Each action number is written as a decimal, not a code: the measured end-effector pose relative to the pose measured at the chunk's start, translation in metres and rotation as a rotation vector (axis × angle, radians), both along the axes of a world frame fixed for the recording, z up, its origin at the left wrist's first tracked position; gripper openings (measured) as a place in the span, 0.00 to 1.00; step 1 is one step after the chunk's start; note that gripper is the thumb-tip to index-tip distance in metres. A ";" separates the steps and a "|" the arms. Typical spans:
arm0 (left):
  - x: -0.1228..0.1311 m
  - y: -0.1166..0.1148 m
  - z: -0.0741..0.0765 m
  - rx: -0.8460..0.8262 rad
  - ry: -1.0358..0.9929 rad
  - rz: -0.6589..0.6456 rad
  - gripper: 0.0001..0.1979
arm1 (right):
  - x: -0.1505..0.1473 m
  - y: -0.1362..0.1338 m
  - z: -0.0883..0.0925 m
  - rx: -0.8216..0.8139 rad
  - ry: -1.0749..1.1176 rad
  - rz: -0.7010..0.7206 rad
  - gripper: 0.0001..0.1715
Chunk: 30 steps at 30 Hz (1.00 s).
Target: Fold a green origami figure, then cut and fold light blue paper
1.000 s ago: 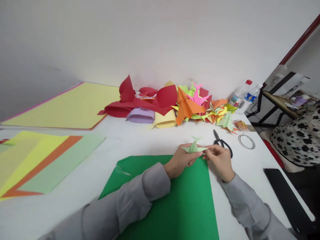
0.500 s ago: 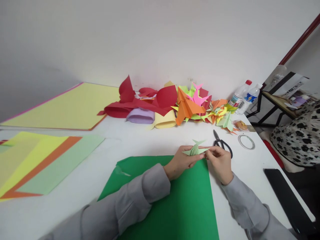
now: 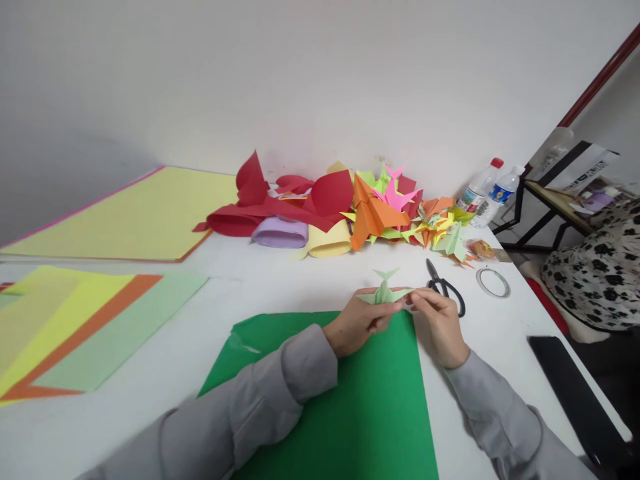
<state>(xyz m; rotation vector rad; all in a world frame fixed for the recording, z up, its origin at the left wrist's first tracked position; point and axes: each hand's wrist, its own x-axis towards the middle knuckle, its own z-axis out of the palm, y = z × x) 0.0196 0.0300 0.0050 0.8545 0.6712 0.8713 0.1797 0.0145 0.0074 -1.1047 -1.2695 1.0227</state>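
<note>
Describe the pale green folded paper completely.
The pale green folded paper looks like a small plane, creased, with two pointed wings spread and a forked tail at its far end. The left hand grips its body; the right hand has fingers at one wing tip, perhaps pinching it. It is held near the far edge of the green sheet, underside hidden.

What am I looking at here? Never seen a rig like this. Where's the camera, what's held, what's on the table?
No machine here: these are a person's bare hands, seen by a camera worn on the head, looking forward and down. The left hand holds a light green folded paper. The right hand has its fingertips at one pointed end; whether they pinch it is hard to tell. On the white table lie a green sheet, scissors, colored sheets at left and folded paper pieces toward the wall.
</note>
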 end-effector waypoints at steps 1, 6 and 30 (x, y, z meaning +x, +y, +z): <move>-0.001 0.000 0.001 -0.019 -0.017 -0.031 0.17 | 0.001 0.001 0.000 -0.045 0.039 -0.007 0.09; -0.005 0.004 0.002 -0.155 -0.113 -0.174 0.14 | 0.003 0.005 -0.001 -0.184 0.201 0.043 0.11; -0.002 0.005 -0.004 0.079 0.101 -0.023 0.17 | 0.011 0.012 -0.002 -0.233 0.020 0.183 0.16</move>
